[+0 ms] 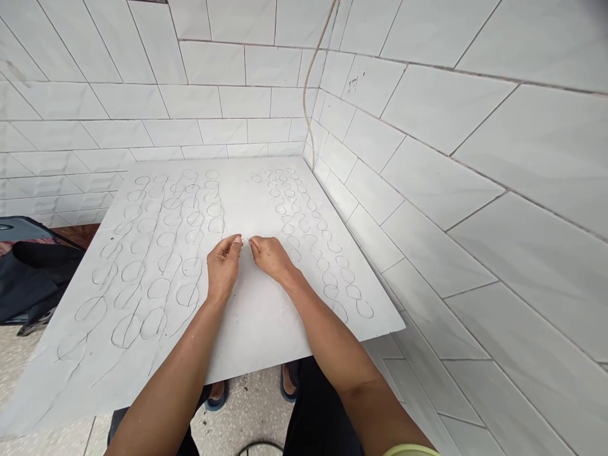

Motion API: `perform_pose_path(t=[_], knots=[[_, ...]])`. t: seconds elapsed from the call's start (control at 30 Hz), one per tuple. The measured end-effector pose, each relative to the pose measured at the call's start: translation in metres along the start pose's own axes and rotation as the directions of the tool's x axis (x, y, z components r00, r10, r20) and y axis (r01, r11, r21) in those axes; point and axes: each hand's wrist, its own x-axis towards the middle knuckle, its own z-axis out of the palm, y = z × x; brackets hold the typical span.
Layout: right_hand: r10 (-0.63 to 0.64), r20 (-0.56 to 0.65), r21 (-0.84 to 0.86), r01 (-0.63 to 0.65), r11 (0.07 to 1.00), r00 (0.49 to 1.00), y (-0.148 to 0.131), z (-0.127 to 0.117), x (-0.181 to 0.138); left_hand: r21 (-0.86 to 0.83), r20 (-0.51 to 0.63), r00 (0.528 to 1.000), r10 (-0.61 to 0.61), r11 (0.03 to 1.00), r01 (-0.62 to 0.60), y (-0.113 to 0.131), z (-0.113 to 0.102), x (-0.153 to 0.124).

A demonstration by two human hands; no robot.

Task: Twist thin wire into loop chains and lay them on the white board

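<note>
My left hand [223,263] and my right hand [268,255] rest close together on a white board [256,316], fingertips almost touching. Each hand's fingers are pinched closed on a thin wire [244,244] stretched between them, barely visible. Left of my hands lie rows of large wire loops [156,253] on the board. To the right run narrower rows of small wire loops [313,240].
White tiled walls [451,190] close in behind and on the right. A thin cord [311,95] hangs down the corner. A dark bag [33,272] lies on the floor at the left. My feet in sandals [287,380] show under the board's near edge.
</note>
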Motion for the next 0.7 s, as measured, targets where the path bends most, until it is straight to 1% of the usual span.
perform_pose_path(t=[0.1,0.17,0.23,0.27,0.33,0.43,0.47,0.53,0.7], knots=[[-0.015,0.008,0.005,0.015,1.000,1.000,-0.002,0.001,-0.001,-0.024,-0.020,0.999,0.037,0.999,-0.038,-0.001,-0.001,0.002],[-0.004,-0.003,0.099,0.004,0.995,1.000,-0.004,0.001,-0.002,-0.070,-0.026,0.999,0.038,0.997,-0.040,-0.002,-0.002,0.004],[0.054,0.004,0.257,-0.053,0.965,0.999,-0.006,0.001,-0.001,-0.124,-0.032,0.999,0.022,0.992,-0.026,-0.002,-0.003,0.007],[0.090,0.024,0.345,-0.092,0.934,0.996,-0.007,0.000,0.000,-0.150,-0.034,0.999,0.013,0.989,-0.018,-0.003,-0.004,0.008],[0.134,0.086,0.514,-0.159,0.843,0.987,-0.007,-0.002,0.002,-0.196,-0.034,0.999,-0.006,0.981,-0.001,-0.003,-0.006,0.010],[0.110,0.149,0.702,-0.184,0.688,0.983,-0.006,-0.004,0.006,-0.225,-0.043,0.998,-0.038,0.974,0.027,-0.004,-0.008,0.013],[0.101,0.154,0.740,-0.182,0.648,0.983,-0.006,-0.004,0.006,-0.214,-0.044,0.998,-0.049,0.976,0.039,-0.005,-0.009,0.014],[0.101,0.160,0.775,-0.188,0.603,0.982,-0.005,-0.003,0.007,-0.168,-0.034,0.997,-0.075,0.983,0.068,-0.005,-0.010,0.014],[0.123,0.192,0.792,-0.227,0.566,0.974,-0.004,0.001,0.005,-0.070,-0.026,0.987,-0.159,0.985,0.157,-0.007,-0.012,0.015]])
